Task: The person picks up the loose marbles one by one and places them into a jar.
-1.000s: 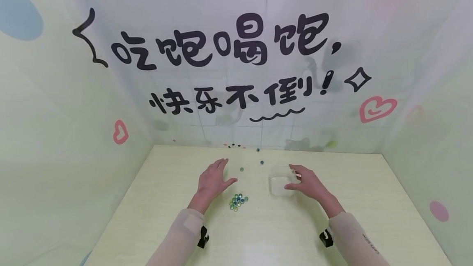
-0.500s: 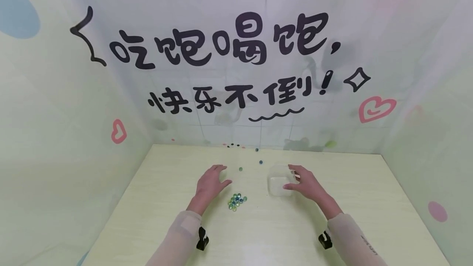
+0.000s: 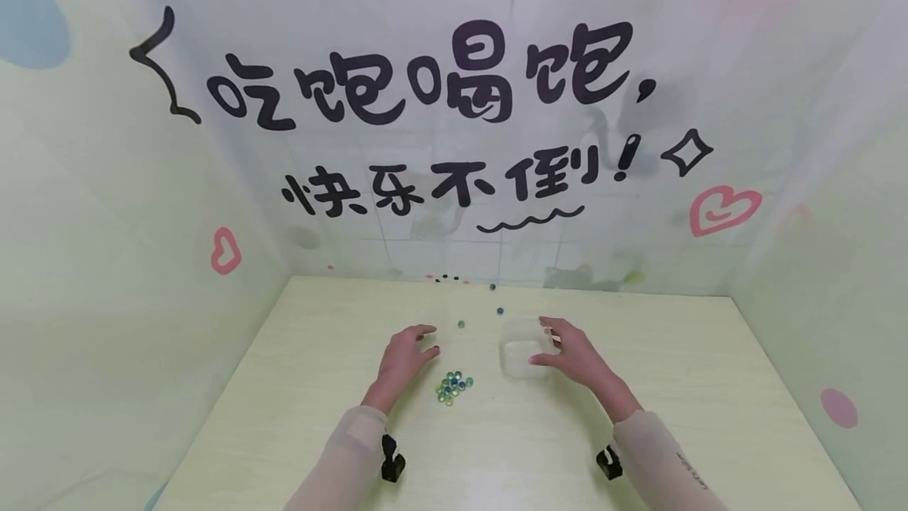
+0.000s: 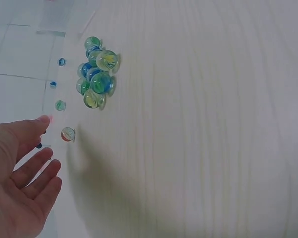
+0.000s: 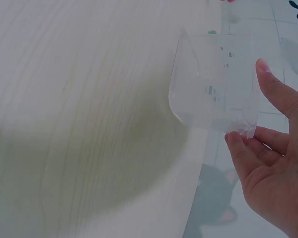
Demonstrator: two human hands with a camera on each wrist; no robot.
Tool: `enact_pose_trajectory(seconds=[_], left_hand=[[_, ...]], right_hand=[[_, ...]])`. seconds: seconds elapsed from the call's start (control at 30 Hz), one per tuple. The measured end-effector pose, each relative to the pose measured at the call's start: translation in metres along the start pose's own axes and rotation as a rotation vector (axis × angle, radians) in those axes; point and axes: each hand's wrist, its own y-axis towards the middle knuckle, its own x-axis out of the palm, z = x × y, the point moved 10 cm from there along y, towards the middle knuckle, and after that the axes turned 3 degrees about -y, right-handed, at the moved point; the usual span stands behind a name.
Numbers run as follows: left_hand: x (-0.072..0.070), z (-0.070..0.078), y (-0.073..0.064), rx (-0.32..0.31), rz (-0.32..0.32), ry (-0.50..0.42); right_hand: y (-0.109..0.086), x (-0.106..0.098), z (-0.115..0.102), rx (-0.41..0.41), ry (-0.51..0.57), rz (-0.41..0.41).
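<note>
My right hand [image 3: 573,349] holds a clear plastic box [image 3: 521,369] by its right side, thumb and fingers at its edge. In the right wrist view the box [image 5: 208,84] looks see-through, with the fingers at its near corner. My left hand [image 3: 406,357] hovers with loosely bent fingers and holds nothing, just behind and left of a cluster of green, blue and yellow glass marbles [image 3: 452,389]. Close to its fingertips in the left wrist view lies a single marble [image 4: 68,134] with an orange-red patch; the head view does not show it.
A lone green marble [image 3: 461,324] lies behind the cluster. Further back are a blue marble [image 3: 500,311] and another dark blue marble [image 3: 493,287] by the printed back wall [image 3: 397,251]. The pale wooden table [image 3: 496,448] is enclosed by side walls.
My right hand has moved a little left with the box. The left hand has drawn slightly nearer to me, its fingers closer together. The marbles stay where they were.
</note>
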Motion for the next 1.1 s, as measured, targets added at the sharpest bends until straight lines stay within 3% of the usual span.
enact_pose_trajectory(seconds=[0.5, 1.1], left_hand=[[0.010, -0.010, 0.003, 0.022, 0.001, -0.237], [0.017, -0.020, 0.006, 0.000, 0.015, -0.259]], right_hand=[[0.000, 0.003, -0.008, 0.037, -0.002, -0.013], [0.001, 0.004, -0.005, 0.029, 0.000, 0.000]])
